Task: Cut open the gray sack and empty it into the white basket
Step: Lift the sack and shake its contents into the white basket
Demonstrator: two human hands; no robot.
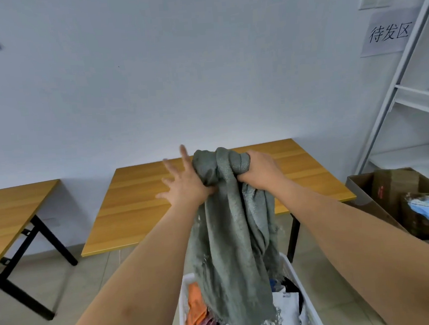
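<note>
The gray sack (229, 238) hangs limp and upside down over the white basket (298, 284), its frayed cut end dangling into the basket. My right hand (257, 170) is shut on the bunched top of the sack. My left hand (184, 182) is beside that bunch with fingers spread; its thumb side touches the cloth, and whether it pinches the cloth is hidden. Inside the basket lie mixed clothes (196, 310) in orange, pink, white and dark colours.
A wooden table (139, 201) stands just beyond the basket, another table (10, 219) to the left. Open cardboard boxes (390, 192) with blue-wrapped items sit at the right under a white metal shelf (408, 90). Tiled floor surrounds the basket.
</note>
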